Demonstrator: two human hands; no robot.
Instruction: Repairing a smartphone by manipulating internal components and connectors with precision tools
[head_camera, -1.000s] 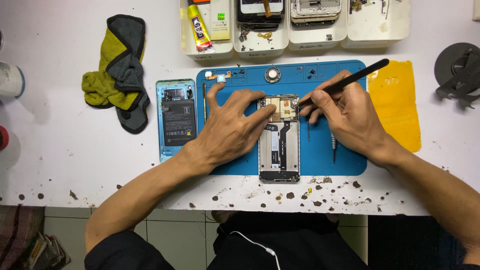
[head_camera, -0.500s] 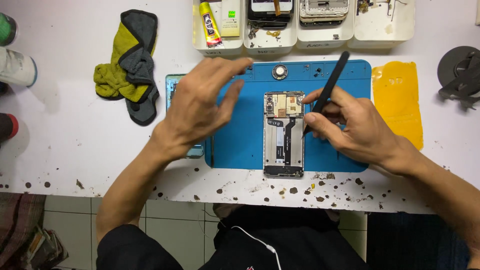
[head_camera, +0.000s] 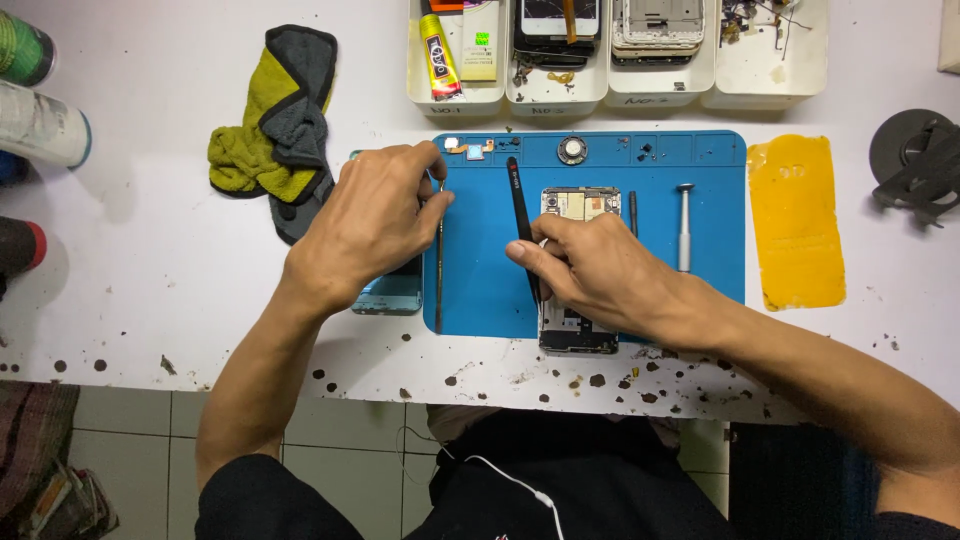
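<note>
An opened phone (head_camera: 582, 205) with its insides exposed lies upright on the blue work mat (head_camera: 480, 290). My right hand (head_camera: 600, 270) rests over the phone's lower half and grips black tweezers (head_camera: 520, 215), whose free end points up and to the left. My left hand (head_camera: 375, 220) is at the mat's left edge. Its thumb and forefinger pinch the top of a thin metal tool (head_camera: 438, 270) that lies along that edge. A light blue phone back cover (head_camera: 395, 297) shows partly from under my left hand.
A yellow and grey cloth (head_camera: 270, 130) lies at the left. White bins (head_camera: 560, 95) with phone parts and a glue tube (head_camera: 440, 50) line the back. A silver screwdriver (head_camera: 684, 225), a yellow pad (head_camera: 795, 220), a black stand (head_camera: 915, 160) and cans (head_camera: 40, 125) are around.
My left hand left the phone and moved left to the thin metal tool. My right hand swung the tweezers from pointing up-right to up-left and settled over the phone.
</note>
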